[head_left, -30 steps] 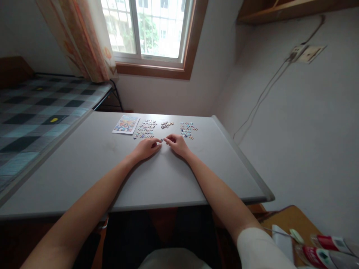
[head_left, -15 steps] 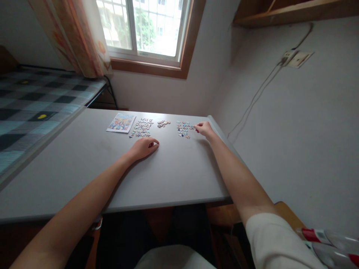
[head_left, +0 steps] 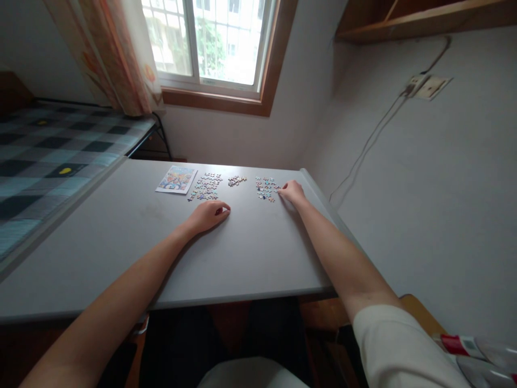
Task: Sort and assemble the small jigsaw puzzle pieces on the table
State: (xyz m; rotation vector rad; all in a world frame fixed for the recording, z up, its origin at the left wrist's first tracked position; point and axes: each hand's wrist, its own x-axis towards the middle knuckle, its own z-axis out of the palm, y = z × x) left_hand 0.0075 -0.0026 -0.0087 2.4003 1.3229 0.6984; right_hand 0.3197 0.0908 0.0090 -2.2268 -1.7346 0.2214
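My right hand (head_left: 292, 192) is at the right edge of a spread group of small jigsaw pieces (head_left: 265, 186). Its thumb and forefinger pinch a puzzle piece at the table surface, mostly covered by the fingertips. My left hand (head_left: 208, 215) rests on the table just in front of another group of jigsaw pieces (head_left: 207, 186), set out in loose rows. Its fingers curl in with thumb and forefinger tips close together, and no piece shows between them. Between the two groups lies a small heap of pieces (head_left: 237, 180).
A printed picture sheet (head_left: 176, 179) lies left of the pieces on the grey-white table (head_left: 250, 253). A checked bed (head_left: 72, 145) stands along the left side. The wall with a socket (head_left: 428, 86) and hanging cable is at right. Plastic bottles (head_left: 464, 345) are at lower right.
My right hand has lowered slightly toward me at the right edge of the right-hand group, fingertips still pinched. My left hand keeps its place. The view has shifted slightly.
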